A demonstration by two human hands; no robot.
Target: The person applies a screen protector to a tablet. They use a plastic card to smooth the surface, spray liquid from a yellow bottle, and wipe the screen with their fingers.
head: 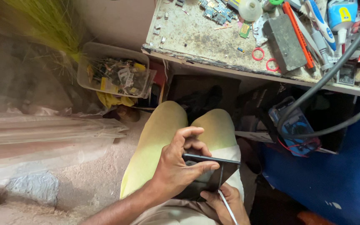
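1. Your left hand (176, 166) clamps the dark phone (207, 177) on your lap, thumb across its top.
2. Your right hand (226, 202), just below, pinches a thin metal tool (226, 204) touching the phone's lower edge.

Left hand (180, 164) curls over the lap, fingers bent, thumb stretched; right hand (226, 202) pinches below it

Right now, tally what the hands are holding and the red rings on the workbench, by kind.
Dark flat phone, gripped by the left hand: 1
Thin metal tool, in the right hand: 1
Red rings near the workbench edge: 2
Total: 4
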